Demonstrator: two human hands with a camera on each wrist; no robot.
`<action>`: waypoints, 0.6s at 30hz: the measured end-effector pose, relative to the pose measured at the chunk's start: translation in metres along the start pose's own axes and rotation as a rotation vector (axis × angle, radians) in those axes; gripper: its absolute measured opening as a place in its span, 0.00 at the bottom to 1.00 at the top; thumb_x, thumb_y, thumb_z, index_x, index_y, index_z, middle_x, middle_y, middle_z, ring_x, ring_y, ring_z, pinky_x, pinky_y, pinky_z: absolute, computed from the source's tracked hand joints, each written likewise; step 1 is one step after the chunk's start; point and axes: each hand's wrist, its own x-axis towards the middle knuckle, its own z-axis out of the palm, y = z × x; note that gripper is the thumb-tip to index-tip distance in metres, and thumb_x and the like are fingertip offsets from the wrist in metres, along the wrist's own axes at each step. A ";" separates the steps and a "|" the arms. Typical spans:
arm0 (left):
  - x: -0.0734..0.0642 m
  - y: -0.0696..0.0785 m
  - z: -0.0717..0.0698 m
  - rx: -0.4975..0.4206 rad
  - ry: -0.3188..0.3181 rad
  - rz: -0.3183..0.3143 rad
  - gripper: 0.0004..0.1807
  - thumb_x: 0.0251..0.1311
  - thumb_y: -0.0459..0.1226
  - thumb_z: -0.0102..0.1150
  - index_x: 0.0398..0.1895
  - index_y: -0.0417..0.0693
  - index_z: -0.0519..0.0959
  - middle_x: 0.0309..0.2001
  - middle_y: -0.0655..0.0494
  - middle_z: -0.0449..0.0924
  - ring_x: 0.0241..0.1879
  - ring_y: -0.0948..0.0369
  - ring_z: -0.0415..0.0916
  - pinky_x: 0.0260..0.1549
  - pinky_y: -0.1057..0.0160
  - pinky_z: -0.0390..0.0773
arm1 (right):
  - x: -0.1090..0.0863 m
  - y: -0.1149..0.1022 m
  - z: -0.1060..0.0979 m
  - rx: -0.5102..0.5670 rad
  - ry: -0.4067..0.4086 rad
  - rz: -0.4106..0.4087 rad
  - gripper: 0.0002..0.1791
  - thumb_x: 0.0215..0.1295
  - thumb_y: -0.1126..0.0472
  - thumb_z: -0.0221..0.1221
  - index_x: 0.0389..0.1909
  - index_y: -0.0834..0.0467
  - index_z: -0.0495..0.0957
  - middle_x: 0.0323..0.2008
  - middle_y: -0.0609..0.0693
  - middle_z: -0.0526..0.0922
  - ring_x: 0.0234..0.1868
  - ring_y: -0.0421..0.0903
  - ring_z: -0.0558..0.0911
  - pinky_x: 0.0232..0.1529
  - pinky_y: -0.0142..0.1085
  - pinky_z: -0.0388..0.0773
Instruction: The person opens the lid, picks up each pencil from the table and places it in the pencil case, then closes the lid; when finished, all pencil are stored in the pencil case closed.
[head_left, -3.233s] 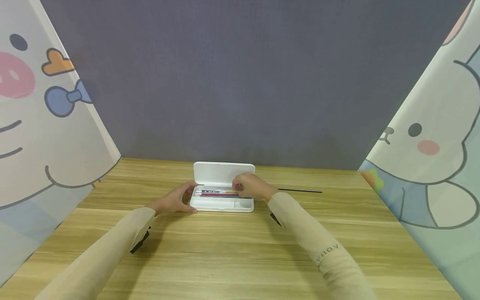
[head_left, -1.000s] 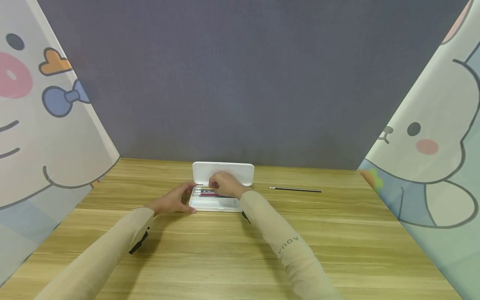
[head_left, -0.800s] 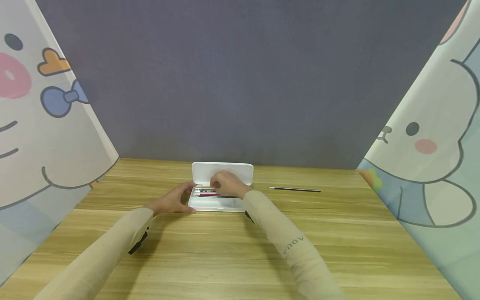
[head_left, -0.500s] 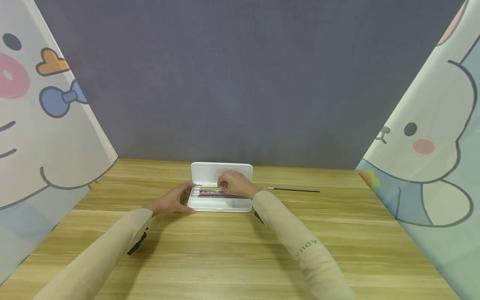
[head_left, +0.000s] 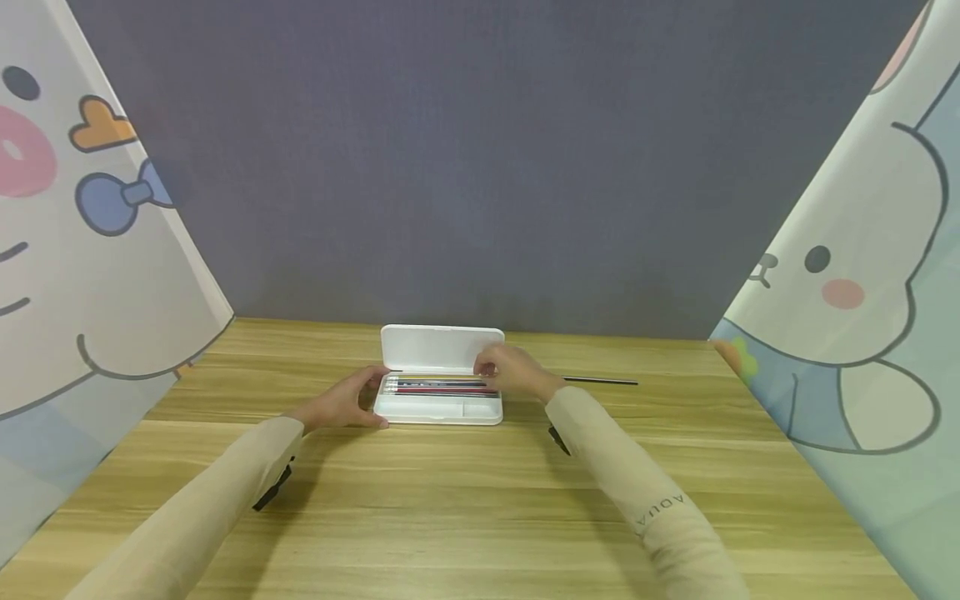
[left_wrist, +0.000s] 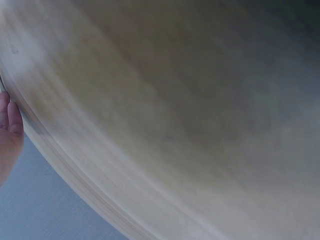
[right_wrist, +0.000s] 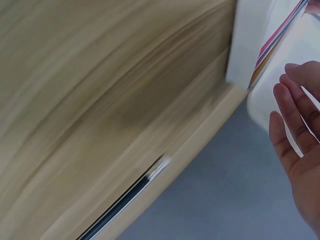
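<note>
A white pencil case (head_left: 427, 417) stands on the table with its lid (head_left: 435, 348) raised. Several pencils (head_left: 438, 385), among them yellow, dark and red ones, lie side by side in its rear compartment; the front one holds nothing visible. My left hand (head_left: 347, 402) grips the case's left end, thumb at the front corner and fingers behind. Over the right rear end hovers my right hand (head_left: 517, 372); in the right wrist view its fingers (right_wrist: 287, 117) are loosely bent and hold nothing. A dark pencil (head_left: 603, 381) lies loose to the right, its left end hidden by that hand.
The wooden table (head_left: 450, 508) runs back to a dark grey wall (head_left: 480, 167). Cartoon-printed panels flank it, a pig (head_left: 45, 275) on the left and a rabbit (head_left: 862, 333) on the right.
My right hand has moved right along the pencils, from mid-case to the case's right end, uncovering more of them. My left hand has stayed on the case.
</note>
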 end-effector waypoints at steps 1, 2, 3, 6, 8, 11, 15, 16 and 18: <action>0.000 0.000 0.000 0.005 -0.001 0.007 0.45 0.39 0.39 0.73 0.60 0.34 0.59 0.52 0.39 0.72 0.54 0.45 0.68 0.59 0.40 0.57 | -0.003 0.002 -0.002 0.006 0.004 0.013 0.05 0.50 0.69 0.62 0.29 0.58 0.80 0.27 0.47 0.79 0.31 0.40 0.75 0.35 0.30 0.73; 0.000 0.000 -0.001 0.004 0.000 0.005 0.45 0.39 0.39 0.73 0.60 0.34 0.59 0.52 0.39 0.72 0.54 0.45 0.68 0.59 0.40 0.57 | -0.006 0.005 -0.003 0.013 0.007 0.024 0.05 0.50 0.69 0.61 0.29 0.58 0.80 0.28 0.47 0.79 0.32 0.40 0.75 0.36 0.30 0.73; 0.000 0.000 -0.001 0.003 0.000 0.004 0.45 0.39 0.39 0.73 0.60 0.34 0.60 0.51 0.39 0.72 0.54 0.45 0.68 0.59 0.41 0.57 | -0.009 0.008 -0.004 0.019 0.010 0.032 0.05 0.49 0.69 0.61 0.29 0.58 0.80 0.28 0.47 0.80 0.32 0.41 0.75 0.36 0.31 0.73; 0.000 -0.001 0.000 0.012 -0.003 -0.003 0.45 0.39 0.40 0.73 0.60 0.34 0.60 0.51 0.40 0.72 0.54 0.45 0.68 0.59 0.40 0.57 | -0.018 0.018 -0.008 0.028 0.023 0.044 0.05 0.50 0.70 0.59 0.29 0.60 0.80 0.29 0.49 0.81 0.33 0.42 0.76 0.37 0.33 0.74; 0.000 -0.002 0.000 0.008 -0.003 -0.012 0.45 0.39 0.40 0.73 0.61 0.35 0.60 0.51 0.41 0.72 0.54 0.46 0.67 0.59 0.41 0.57 | -0.023 0.025 -0.011 0.031 0.026 0.049 0.06 0.50 0.70 0.58 0.30 0.61 0.80 0.30 0.50 0.81 0.33 0.43 0.77 0.37 0.33 0.74; 0.000 -0.002 0.000 0.013 -0.006 -0.010 0.45 0.39 0.40 0.73 0.61 0.35 0.59 0.51 0.41 0.72 0.54 0.46 0.67 0.59 0.41 0.57 | -0.033 0.034 -0.017 0.028 0.027 0.058 0.08 0.49 0.71 0.58 0.32 0.63 0.80 0.30 0.51 0.81 0.33 0.44 0.78 0.37 0.34 0.75; -0.001 -0.001 -0.001 0.013 -0.007 -0.015 0.46 0.39 0.40 0.73 0.61 0.35 0.59 0.51 0.41 0.72 0.54 0.46 0.67 0.59 0.40 0.57 | -0.045 0.047 -0.022 0.015 0.026 0.081 0.08 0.49 0.71 0.59 0.32 0.63 0.80 0.29 0.51 0.81 0.32 0.44 0.78 0.36 0.35 0.75; -0.001 -0.001 -0.001 0.014 -0.007 -0.017 0.46 0.39 0.41 0.73 0.61 0.35 0.59 0.51 0.41 0.72 0.54 0.46 0.67 0.59 0.40 0.57 | -0.048 0.051 -0.023 0.014 0.027 0.096 0.08 0.49 0.71 0.59 0.33 0.63 0.80 0.30 0.51 0.81 0.32 0.43 0.78 0.36 0.35 0.75; -0.001 -0.001 -0.001 0.017 -0.008 -0.018 0.46 0.40 0.40 0.73 0.61 0.35 0.59 0.51 0.41 0.72 0.54 0.46 0.67 0.59 0.40 0.57 | -0.054 0.058 -0.024 0.010 0.030 0.118 0.07 0.50 0.70 0.60 0.32 0.63 0.80 0.30 0.51 0.82 0.31 0.43 0.78 0.36 0.36 0.76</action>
